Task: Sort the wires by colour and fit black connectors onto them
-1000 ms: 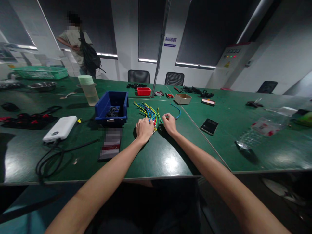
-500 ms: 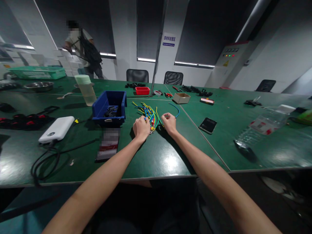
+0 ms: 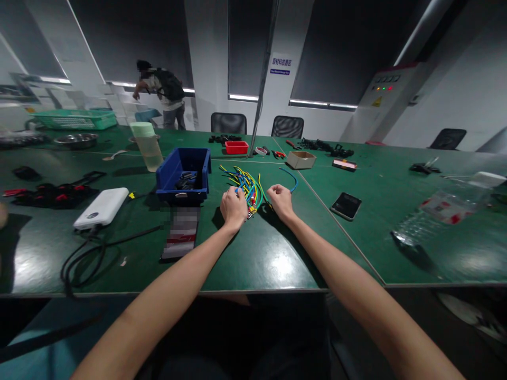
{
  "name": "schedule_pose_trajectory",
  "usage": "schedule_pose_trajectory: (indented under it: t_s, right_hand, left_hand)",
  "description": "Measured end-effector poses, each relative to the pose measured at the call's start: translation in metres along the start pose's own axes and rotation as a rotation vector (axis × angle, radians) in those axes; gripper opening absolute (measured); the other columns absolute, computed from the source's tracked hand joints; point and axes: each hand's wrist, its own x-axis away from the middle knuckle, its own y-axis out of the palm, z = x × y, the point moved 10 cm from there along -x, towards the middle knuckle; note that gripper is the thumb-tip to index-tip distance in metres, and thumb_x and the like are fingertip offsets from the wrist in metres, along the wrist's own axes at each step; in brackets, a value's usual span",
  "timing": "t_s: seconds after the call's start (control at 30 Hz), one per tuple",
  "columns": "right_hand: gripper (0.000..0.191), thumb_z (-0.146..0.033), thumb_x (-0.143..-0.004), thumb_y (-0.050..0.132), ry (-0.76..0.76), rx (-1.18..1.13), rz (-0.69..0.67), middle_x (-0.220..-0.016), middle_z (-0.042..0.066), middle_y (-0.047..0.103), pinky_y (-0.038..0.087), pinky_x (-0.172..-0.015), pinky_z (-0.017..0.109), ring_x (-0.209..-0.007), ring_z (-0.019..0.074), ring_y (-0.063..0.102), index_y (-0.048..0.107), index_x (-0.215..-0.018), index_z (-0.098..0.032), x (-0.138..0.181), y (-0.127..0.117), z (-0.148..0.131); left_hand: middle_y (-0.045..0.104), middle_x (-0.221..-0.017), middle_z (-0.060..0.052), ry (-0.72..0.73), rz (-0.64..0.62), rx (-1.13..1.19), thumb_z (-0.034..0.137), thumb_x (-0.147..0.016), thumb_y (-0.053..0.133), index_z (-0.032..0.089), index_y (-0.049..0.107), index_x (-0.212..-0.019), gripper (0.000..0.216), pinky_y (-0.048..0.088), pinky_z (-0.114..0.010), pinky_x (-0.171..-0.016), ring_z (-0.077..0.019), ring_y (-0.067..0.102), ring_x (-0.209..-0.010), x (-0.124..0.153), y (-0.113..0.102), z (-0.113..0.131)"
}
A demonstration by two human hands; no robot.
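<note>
Several yellow, blue and green wires [image 3: 250, 184] lie in a loose bunch on the green table, with small red and yellow ends towards me. My left hand [image 3: 233, 207] is closed at the bunch's left side, and a bit of blue wire shows at its fingertips. Just right of the bunch, my right hand [image 3: 280, 201] has its fingers pinched together. A single blue wire [image 3: 295, 180] curves out from behind that hand towards the back; the gripped part is hidden by the fingers.
Left of the wires stands a blue bin [image 3: 182, 174] with dark parts inside. A power bank [image 3: 102, 208] with a black cable lies farther left. On the right are a phone [image 3: 346, 206] and a clear bottle [image 3: 439, 211]. A cardboard box [image 3: 301, 160] sits behind. Another person [image 3: 168, 92] stands beyond the table.
The view has turned slightly left, so things appear farther right. Both hands keep nearly the same place by the wires. The person at the back now leans forward with an arm out.
</note>
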Motion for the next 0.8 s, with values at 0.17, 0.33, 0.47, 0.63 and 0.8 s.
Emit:
schedule_pose_trajectory:
  t_s: [0.17, 0.33, 0.47, 0.63, 0.8]
  right_hand:
    - [0.016, -0.033, -0.066, 0.051, -0.008, -0.011, -0.039, -0.054, -0.003, 0.047, 0.029, -0.049, 0.024, -0.050, 0.0107, 0.040, 0.052, -0.063, -0.018, -0.001, 0.003, -0.001]
    - [0.015, -0.033, -0.066, 0.051, -0.020, -0.028, -0.050, -0.054, -0.004, 0.045, 0.030, -0.050, 0.024, -0.051, 0.0108, 0.038, 0.048, -0.062, -0.019, -0.002, 0.004, -0.001]
    - [0.015, -0.033, -0.066, 0.051, -0.018, -0.014, -0.054, -0.054, -0.004, 0.043, 0.029, -0.050, 0.024, -0.051, 0.0106, 0.037, 0.047, -0.061, -0.019, -0.001, 0.003, -0.004]
    - [0.014, -0.032, -0.068, 0.050, -0.037, -0.014, -0.071, -0.054, -0.005, 0.042, 0.028, -0.050, 0.023, -0.052, 0.0108, 0.037, 0.046, -0.062, -0.019, 0.001, 0.002, -0.008]
    - [0.015, -0.030, -0.070, 0.048, -0.071, -0.023, -0.082, -0.053, -0.005, 0.039, 0.028, -0.050, 0.023, -0.053, 0.0109, 0.036, 0.043, -0.060, -0.020, 0.001, 0.003, -0.010]
  left_hand:
    - [0.067, -0.087, -0.007, 0.060, 0.053, 0.092, 0.032, -0.093, 0.036, 0.021, 0.057, -0.085, 0.026, 0.040, -0.030, -0.073, -0.0222, 0.061, -0.085, 0.002, -0.005, 0.007]
    - [0.067, -0.087, -0.007, 0.124, 0.103, 0.156, 0.031, -0.093, 0.037, 0.021, 0.056, -0.085, 0.023, 0.041, -0.030, -0.074, -0.0216, 0.060, -0.083, 0.004, -0.009, 0.014]
    - [0.066, -0.088, -0.007, 0.143, 0.111, 0.187, 0.030, -0.093, 0.037, 0.021, 0.056, -0.087, 0.022, 0.042, -0.030, -0.074, -0.0207, 0.060, -0.082, 0.006, -0.011, 0.015]
    - [0.067, -0.087, -0.007, 0.151, 0.072, 0.225, 0.029, -0.093, 0.038, 0.021, 0.056, -0.087, 0.021, 0.043, -0.030, -0.074, -0.0204, 0.062, -0.082, 0.007, -0.008, 0.017]
    - [0.069, -0.086, -0.006, 0.198, -0.057, 0.298, 0.031, -0.094, 0.039, 0.021, 0.057, -0.093, 0.021, 0.045, -0.028, -0.070, -0.0186, 0.065, -0.078, 0.010, 0.006, 0.024]
